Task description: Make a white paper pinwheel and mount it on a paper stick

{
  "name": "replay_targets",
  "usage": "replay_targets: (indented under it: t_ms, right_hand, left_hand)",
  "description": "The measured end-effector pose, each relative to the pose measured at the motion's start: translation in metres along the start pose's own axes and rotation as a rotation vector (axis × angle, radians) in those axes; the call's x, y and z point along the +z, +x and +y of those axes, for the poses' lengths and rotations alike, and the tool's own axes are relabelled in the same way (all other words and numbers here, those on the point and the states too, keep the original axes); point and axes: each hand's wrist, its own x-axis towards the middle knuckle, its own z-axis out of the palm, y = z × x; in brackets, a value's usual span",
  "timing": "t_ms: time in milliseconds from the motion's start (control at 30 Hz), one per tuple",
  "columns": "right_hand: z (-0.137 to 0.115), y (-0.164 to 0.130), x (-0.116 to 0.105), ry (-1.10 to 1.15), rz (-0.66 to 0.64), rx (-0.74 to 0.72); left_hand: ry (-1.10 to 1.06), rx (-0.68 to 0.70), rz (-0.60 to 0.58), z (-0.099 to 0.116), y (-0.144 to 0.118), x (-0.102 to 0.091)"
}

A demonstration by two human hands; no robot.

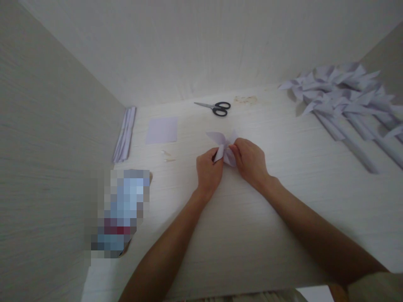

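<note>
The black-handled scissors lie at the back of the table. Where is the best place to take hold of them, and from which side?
Probably by the black handle loops of the scissors. They lie flat on the table with blades closed, pointing left, loops to the right. Come from above on the right end, so the grip stays away from the tips; nothing lies close around them.

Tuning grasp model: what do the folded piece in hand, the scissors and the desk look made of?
Folded piece, pinched by left hand and right hand: thin matte pale-lilac paper, crisp creases. Scissors: shiny metal blades, black handles, probably plastic. Desk: pale wood-grain surface, likely laminate; fine lines, low sheen.
</note>
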Motion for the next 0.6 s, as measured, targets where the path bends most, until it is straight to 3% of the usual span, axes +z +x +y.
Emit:
replay_targets:
  t_ms: [300, 600]
  right_hand:
    - [0.0057, -0.0029, -0.0012, 0.326, 0.011, -0.054]
    - [0.0048, -0.0021, -0.0021, 0.264, 0.001, -0.019]
  left_hand:
    - [-0.022, -0.031, 0.003, 0.0007, 0.0018, -0.0014]
    - [0.029, -0.001, -0.005, 0.0005, 0.0011, -0.0016]
